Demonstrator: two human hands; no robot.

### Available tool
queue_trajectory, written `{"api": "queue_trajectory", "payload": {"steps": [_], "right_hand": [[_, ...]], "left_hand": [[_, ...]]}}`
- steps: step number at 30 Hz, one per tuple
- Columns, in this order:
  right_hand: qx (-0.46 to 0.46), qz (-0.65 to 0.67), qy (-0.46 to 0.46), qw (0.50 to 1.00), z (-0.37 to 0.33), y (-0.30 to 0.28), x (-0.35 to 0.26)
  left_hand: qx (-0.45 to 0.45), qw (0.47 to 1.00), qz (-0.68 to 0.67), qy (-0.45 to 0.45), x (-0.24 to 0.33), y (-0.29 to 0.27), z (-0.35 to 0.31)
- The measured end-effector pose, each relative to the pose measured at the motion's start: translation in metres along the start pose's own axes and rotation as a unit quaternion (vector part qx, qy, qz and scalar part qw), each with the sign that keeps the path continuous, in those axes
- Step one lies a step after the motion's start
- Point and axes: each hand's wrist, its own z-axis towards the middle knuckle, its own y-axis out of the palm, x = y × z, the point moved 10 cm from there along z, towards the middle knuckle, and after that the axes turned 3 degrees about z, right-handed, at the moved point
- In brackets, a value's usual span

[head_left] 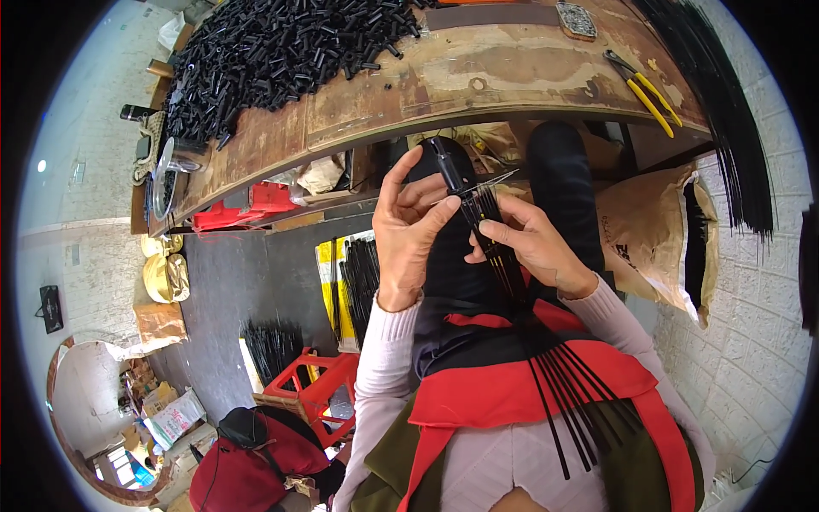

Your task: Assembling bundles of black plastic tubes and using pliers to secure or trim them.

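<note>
Over my lap, a bundle of thin black umbrella ribs (pixel 488 232) slants down from a black tube-shaped piece (pixel 450 165). My left hand (pixel 403 243) is closed at the lower end of this tube, the thumb pressing there and the index finger raised alongside. Just below, my right hand (pixel 544 246) pinches the ribs between thumb and fingers. A thin pale wire (pixel 502 180) sticks out to the right where the tube and ribs meet. The loose rib ends (pixel 563 401) fan out across my red and black apron (pixel 503 388).
Ahead stands a worn wooden table (pixel 512 77) with a heap of small black tubes (pixel 273 60) and yellow-handled pliers (pixel 648 98). Long black rods (pixel 725 111) hang over its right end, above an open sack (pixel 653 235). At left are a red plastic stool (pixel 328 388) and more rod bundles (pixel 360 277).
</note>
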Motion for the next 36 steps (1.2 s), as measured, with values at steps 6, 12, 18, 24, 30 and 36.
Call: {"api": "queue_trajectory", "payload": {"steps": [6,12,18,24,30,36], "right_hand": [[-0.058,0.020,0.011,0.998,0.004,0.007,0.001],[-0.015,0.016,-0.033,0.999,0.004,0.002,-0.012],[-0.033,-0.051,-0.123,0.991,0.003,0.022,-0.031],[0.006,-0.119,-0.205,0.972,-0.004,0.021,-0.037],[-0.050,-0.080,-0.192,0.977,0.012,0.023,-0.031],[-0.073,-0.036,-0.174,0.981,0.023,0.019,-0.032]], "left_hand": [[-0.103,0.979,-0.167,-0.059,-0.025,0.003,0.009],[-0.133,0.989,-0.015,-0.071,-0.022,0.014,0.011],[-0.054,0.994,0.092,0.040,0.024,0.003,-0.001],[-0.089,0.996,-0.024,-0.010,0.020,0.006,-0.012],[-0.043,0.997,-0.025,-0.053,0.010,-0.003,-0.014],[-0.058,0.995,-0.059,-0.053,0.012,-0.002,-0.007]]}}
